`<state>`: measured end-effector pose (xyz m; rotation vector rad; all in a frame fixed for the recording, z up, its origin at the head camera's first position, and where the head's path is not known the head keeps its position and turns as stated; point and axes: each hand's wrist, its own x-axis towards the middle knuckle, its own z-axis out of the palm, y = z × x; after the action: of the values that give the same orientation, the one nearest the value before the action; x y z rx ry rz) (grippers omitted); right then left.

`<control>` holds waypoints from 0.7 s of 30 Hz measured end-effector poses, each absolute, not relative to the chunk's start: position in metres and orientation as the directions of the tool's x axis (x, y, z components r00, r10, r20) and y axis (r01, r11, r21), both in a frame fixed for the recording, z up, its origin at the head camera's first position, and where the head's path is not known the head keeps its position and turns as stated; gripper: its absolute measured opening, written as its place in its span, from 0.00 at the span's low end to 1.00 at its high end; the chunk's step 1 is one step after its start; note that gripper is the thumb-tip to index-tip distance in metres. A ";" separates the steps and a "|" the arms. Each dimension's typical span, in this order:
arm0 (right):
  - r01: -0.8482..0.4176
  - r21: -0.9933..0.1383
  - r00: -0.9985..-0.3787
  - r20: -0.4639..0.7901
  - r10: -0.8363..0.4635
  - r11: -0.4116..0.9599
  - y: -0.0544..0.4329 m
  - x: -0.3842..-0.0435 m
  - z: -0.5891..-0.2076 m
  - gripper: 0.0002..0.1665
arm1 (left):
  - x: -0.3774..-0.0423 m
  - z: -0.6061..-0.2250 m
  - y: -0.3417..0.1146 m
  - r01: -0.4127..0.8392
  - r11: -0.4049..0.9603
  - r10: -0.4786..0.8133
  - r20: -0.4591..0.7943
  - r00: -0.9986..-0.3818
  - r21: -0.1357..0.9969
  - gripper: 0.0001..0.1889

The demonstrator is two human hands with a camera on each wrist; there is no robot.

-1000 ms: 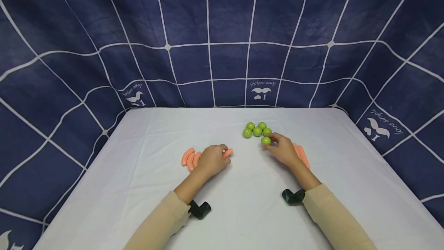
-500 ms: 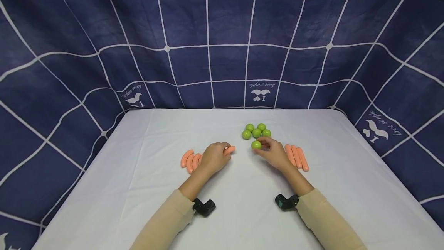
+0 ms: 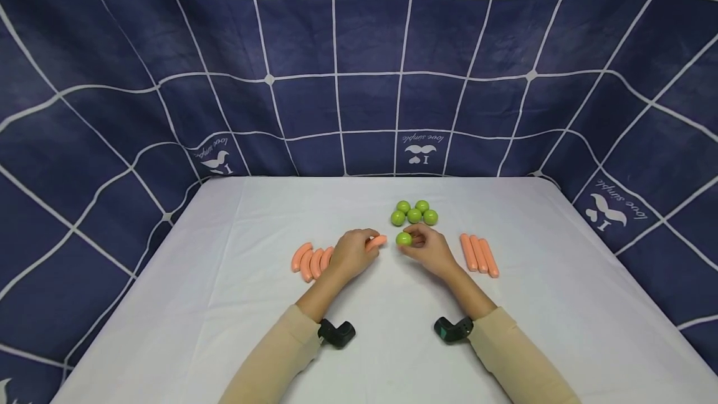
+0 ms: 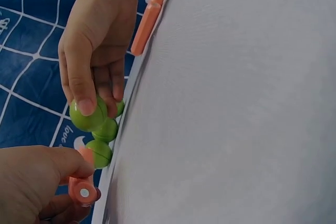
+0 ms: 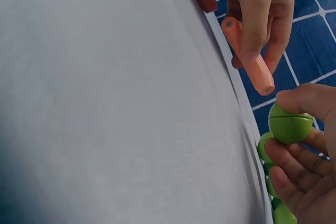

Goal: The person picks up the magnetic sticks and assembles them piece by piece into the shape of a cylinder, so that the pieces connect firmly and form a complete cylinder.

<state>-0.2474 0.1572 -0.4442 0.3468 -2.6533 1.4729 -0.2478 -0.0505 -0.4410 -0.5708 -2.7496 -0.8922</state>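
Near the table's middle, my left hand pinches an orange rod between thumb and fingers. A small round disc shows on the rod's end in the left wrist view. My right hand holds a green ball by the thumb and fingertips; a seam circles the ball in the right wrist view. Rod and ball face each other with a small gap between them. Behind the right hand lies a cluster of several green balls.
Several curved orange rods lie side by side left of the left hand, partly hidden by it. To the right are three straight orange rods. A white cloth covers the table; a dark blue checked curtain hangs around it.
My right hand has carried the green ball leftward and slightly nearer, away from the cluster. The left hand has shifted a little right with its rod, narrowing the gap.
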 end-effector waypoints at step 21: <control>-0.226 -0.812 -0.973 0.167 -0.157 0.538 0.148 -0.248 -0.448 0.22 | -0.250 -0.441 -0.046 0.470 0.722 0.355 0.311 -0.882 0.508 0.12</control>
<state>-0.2479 0.1481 -0.4481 0.3351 -2.6895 1.4378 -0.2499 -0.0456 -0.4414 -0.6616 -2.7343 -0.8838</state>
